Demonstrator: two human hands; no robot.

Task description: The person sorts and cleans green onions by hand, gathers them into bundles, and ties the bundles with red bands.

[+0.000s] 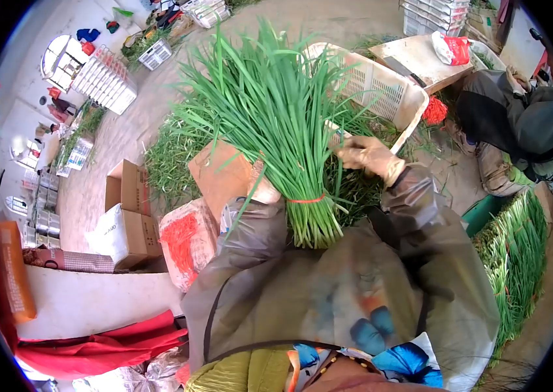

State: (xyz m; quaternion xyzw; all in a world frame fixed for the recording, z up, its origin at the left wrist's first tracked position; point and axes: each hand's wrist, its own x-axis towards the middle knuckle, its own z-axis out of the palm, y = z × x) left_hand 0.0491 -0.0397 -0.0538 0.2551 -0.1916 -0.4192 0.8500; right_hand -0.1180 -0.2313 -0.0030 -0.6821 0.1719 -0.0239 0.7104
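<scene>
A large bunch of green garlic chives [276,124] stands upright in front of my body, leaves fanned out at the top and pale cut ends at the bottom. A red band [306,199] circles its lower stems. My left hand [265,185] grips the bunch from the left side; its fingers are mostly hidden behind the stems. My gloved right hand [369,158] is just right of the bunch, its fingers apart and slightly bent, a little blurred. Nothing shows in it.
A white plastic crate [414,114] sits behind the bunch. To the left are a brown board [221,176], a bundle of red bands [182,238] and a cardboard box [134,232]. More chives [518,248] stand at the right, near another person [518,124]. Loose trimmings [172,160] cover the floor.
</scene>
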